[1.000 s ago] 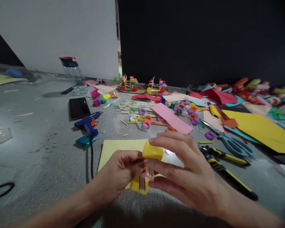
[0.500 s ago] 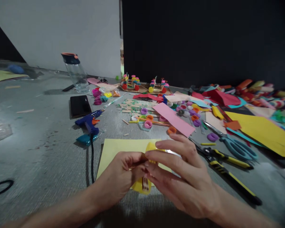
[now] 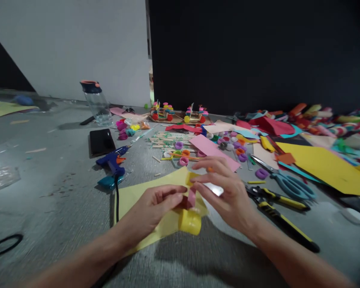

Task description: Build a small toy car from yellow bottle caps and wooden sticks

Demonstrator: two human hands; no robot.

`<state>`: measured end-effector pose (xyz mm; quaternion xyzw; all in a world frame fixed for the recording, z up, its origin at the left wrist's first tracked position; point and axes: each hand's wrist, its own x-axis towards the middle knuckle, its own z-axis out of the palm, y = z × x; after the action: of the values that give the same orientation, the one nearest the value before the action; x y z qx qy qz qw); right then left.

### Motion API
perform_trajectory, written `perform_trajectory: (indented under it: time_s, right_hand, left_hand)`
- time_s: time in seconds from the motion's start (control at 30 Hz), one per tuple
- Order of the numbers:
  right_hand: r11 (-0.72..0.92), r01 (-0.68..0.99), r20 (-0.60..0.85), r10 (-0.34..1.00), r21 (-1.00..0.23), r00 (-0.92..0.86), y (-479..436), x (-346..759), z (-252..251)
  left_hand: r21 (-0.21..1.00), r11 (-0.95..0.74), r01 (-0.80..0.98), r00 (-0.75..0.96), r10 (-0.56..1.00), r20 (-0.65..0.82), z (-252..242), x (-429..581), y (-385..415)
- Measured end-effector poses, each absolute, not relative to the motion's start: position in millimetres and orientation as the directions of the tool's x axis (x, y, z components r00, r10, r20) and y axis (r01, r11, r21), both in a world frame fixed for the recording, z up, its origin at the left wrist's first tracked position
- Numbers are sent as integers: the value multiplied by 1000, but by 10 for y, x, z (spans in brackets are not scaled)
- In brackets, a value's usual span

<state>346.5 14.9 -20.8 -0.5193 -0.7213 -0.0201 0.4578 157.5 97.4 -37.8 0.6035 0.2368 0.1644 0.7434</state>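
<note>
My left hand and my right hand meet over a pale yellow paper sheet that is lifted off the table. Between them is a small craft piece with yellow caps and a pink part. My left hand's fingers pinch it from the left. My right hand's fingertips close on its top right. A blue glue gun lies just left of the sheet.
Blue scissors and a yellow-black cutter lie to the right. Coloured caps, sticks, a pink strip and paper scraps crowd the middle and right. A phone and a clear bottle stand at the left.
The yellow sheet has risen off the table with the piece. The craft piece has turned, one yellow cap now hanging below. My right hand has shifted up and right.
</note>
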Motion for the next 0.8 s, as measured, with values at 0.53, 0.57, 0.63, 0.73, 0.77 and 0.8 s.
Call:
perform_trajectory:
  time_s: [0.53, 0.57, 0.63, 0.73, 0.77, 0.8]
  right_hand:
    - [257, 797, 465, 885, -547, 34, 386, 3963, -503]
    - [228, 808, 459, 886, -543, 58, 369, 3969, -458]
    - [149, 841, 440, 891, -520, 114, 300, 3967, -335]
    - [14, 902, 356, 921, -432, 157, 125, 3892, -152]
    - [-30, 921, 315, 935, -389, 163, 58, 3839, -118]
    - [-70, 938, 278, 945, -340, 171, -4, 3771, -104]
  left_hand:
    - [833, -479, 277, 703, 692, 165, -599, 1610, 1246]
    - [828, -487, 277, 700, 692, 173, -596, 1613, 1249]
    - [822, -499, 275, 697, 693, 187, -587, 1618, 1249]
    - [820, -507, 265, 693, 692, 203, -588, 1617, 1250]
    - [821, -508, 260, 693, 691, 208, -594, 1616, 1252]
    - [823, -509, 254, 691, 690, 213, -603, 1614, 1255]
